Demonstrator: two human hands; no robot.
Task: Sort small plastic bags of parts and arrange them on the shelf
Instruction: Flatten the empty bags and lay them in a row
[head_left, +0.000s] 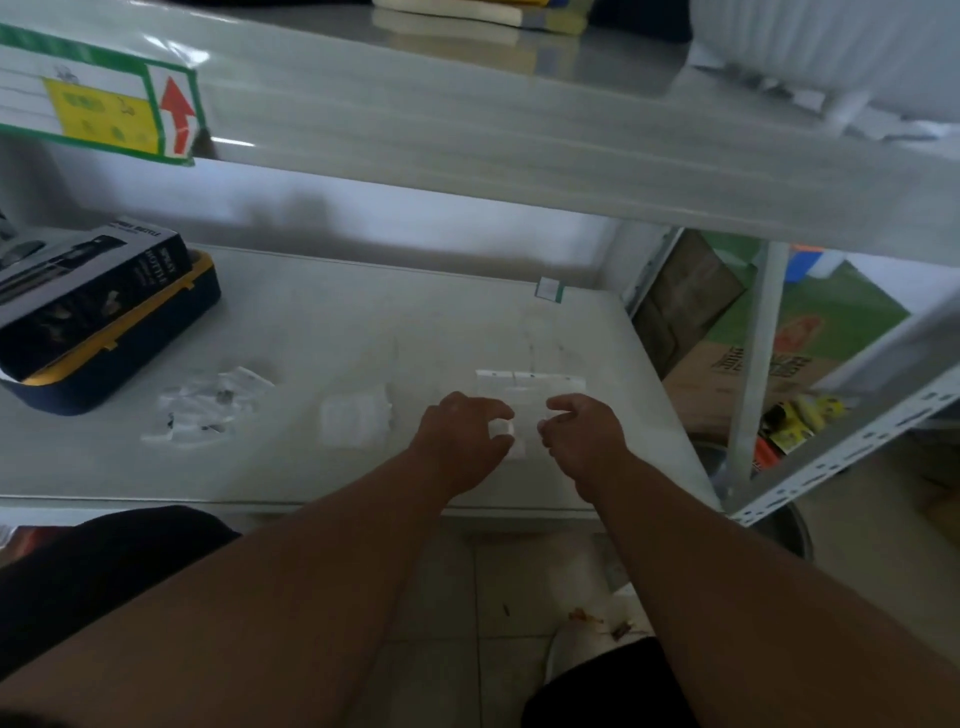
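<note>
Head view, left hand (457, 434) grip curled round a small clear bag (505, 429), right hand (582, 428) loosely curled just beside, holding nothing visible

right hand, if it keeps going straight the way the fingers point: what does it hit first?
The right hand has fingers curled toward the left hand. Going that way it would probably first meet the small clear bag that the left hand pinches, then that hand. Depth is unclear.

Clear bags (530, 387) (three clusters) flat on shelf (311, 322).
</note>
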